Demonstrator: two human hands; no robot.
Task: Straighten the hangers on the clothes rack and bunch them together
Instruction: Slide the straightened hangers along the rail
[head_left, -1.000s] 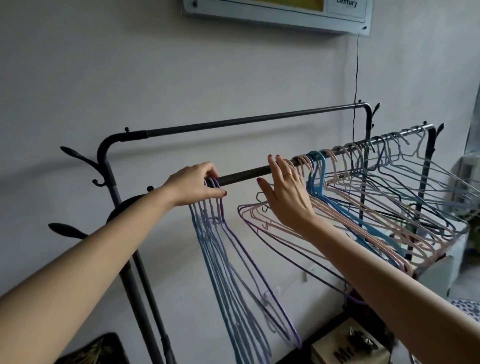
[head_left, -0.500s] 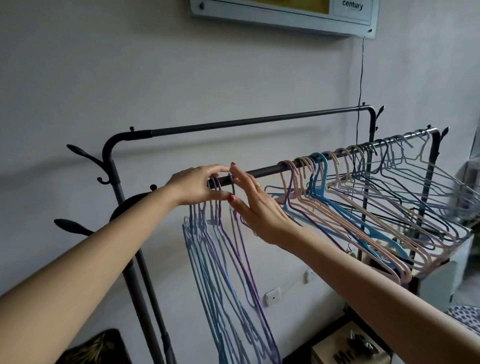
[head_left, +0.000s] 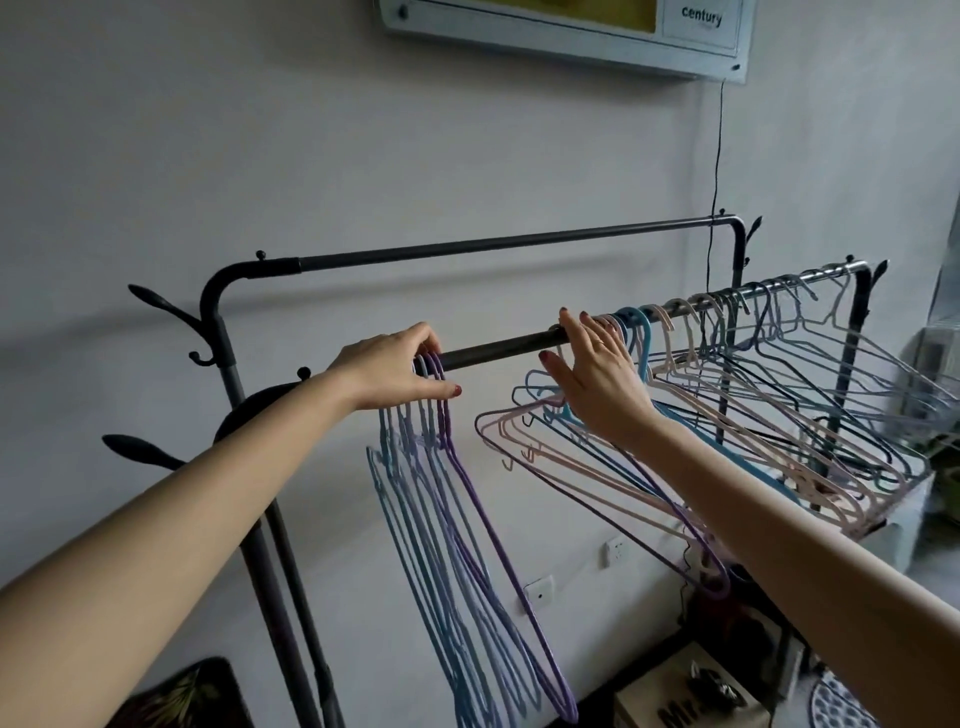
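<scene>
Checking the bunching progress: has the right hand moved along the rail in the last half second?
Yes. The right hand moved right along the front rail, away from the left hand, to the spread hangers.

The left hand (head_left: 390, 370) covers the hooks of the bunched hangers (head_left: 457, 551), whose lower ends run off the bottom edge. The right hand (head_left: 597, 371) hides the hooks nearest it on the rail (head_left: 498, 353). Right of that hand, the far hangers (head_left: 883, 374) blur together. The sign (head_left: 566, 31) above the rail is cut off by the top edge.
</scene>
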